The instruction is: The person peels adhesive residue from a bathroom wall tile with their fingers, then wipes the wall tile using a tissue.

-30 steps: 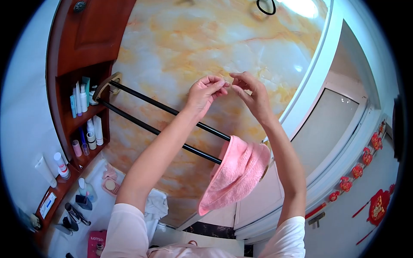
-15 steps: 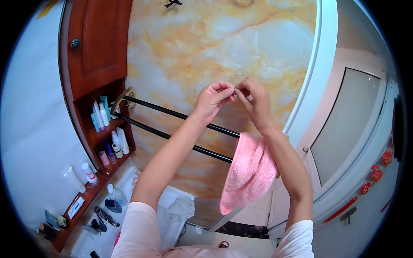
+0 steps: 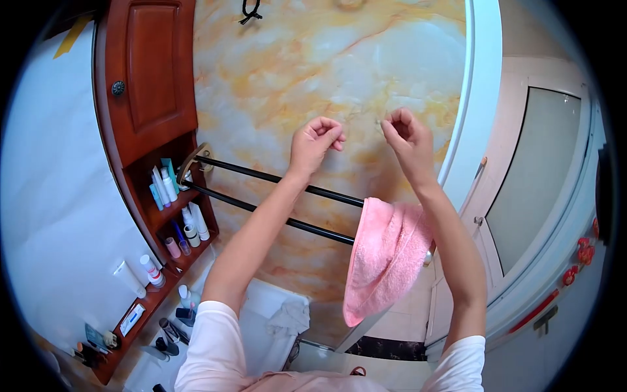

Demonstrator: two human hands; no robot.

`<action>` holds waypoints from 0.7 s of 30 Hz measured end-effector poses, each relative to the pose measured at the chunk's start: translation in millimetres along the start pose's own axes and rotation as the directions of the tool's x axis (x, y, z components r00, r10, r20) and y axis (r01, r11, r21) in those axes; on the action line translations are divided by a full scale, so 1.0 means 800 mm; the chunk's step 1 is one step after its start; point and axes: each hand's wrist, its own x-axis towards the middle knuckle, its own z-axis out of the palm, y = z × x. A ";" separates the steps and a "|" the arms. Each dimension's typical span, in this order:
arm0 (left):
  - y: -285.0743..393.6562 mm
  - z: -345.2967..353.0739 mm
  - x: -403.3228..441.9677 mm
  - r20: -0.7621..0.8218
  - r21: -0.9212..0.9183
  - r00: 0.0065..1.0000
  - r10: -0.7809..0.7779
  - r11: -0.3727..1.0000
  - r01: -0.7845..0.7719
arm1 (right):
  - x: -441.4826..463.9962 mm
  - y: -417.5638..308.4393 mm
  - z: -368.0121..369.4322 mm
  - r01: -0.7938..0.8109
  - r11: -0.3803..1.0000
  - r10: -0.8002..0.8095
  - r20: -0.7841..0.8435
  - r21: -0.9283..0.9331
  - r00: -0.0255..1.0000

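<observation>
My left hand is raised in front of the marbled wall, thumb and fingertips pinched together. What the pinch holds, if anything, is too small to make out. To its right, my right hand is also pinched, with a tiny pale speck showing at its fingertips. A gap separates the two hands. Below them runs a double black towel rail. A pink towel hangs over its right end, partly behind my right forearm.
At left, a reddish-brown cabinet has open shelves holding tubes and bottles. A lower ledge carries more toiletries beside a white basin with a crumpled white cloth. A pale door with a glass panel stands at right.
My hands, fingertips together before, have moved apart, the right one to the right and slightly up. The camera view has shifted a little. The towel still hangs on the rail.
</observation>
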 end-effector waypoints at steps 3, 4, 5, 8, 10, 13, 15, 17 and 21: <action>0.022 -0.001 0.013 0.046 0.536 0.942 0.332 0.788 -0.304 | -0.031 0.009 -0.039 -0.122 0.993 0.120 0.184 0.001 0.976; 0.029 0.002 0.016 0.100 0.661 0.906 0.412 0.653 -0.370 | -0.045 0.017 -0.046 -0.196 0.980 0.185 0.227 0.029 0.956; 0.033 0.004 0.021 0.126 0.682 0.888 0.442 0.612 -0.401 | -0.057 0.022 -0.052 -0.270 0.961 0.245 0.272 0.054 0.930; 0.037 0.016 0.034 0.155 0.687 0.864 0.478 0.577 -0.442 | -0.076 0.019 -0.064 -0.406 0.906 0.338 0.374 0.120 0.864; 0.038 0.021 0.042 0.263 0.744 0.811 0.523 0.425 -0.516 | -0.078 0.015 -0.067 -0.439 0.886 0.354 0.397 0.148 0.847; 0.034 0.020 0.046 0.383 0.769 0.731 0.565 0.244 -0.591 | -0.079 0.016 -0.067 -0.447 0.876 0.354 0.389 0.179 0.850; 0.031 0.019 0.047 0.412 0.769 0.702 0.581 0.191 -0.610 | -0.081 0.012 -0.068 -0.459 0.864 0.356 0.392 0.206 0.848; 0.029 0.020 0.046 0.406 0.771 0.696 0.592 0.187 -0.609 | -0.082 0.013 -0.068 -0.464 0.863 0.361 0.398 0.200 0.843; 0.031 0.021 0.052 0.429 0.759 0.705 0.565 0.197 -0.620 | -0.083 0.009 -0.067 -0.478 0.867 0.395 0.395 0.138 0.829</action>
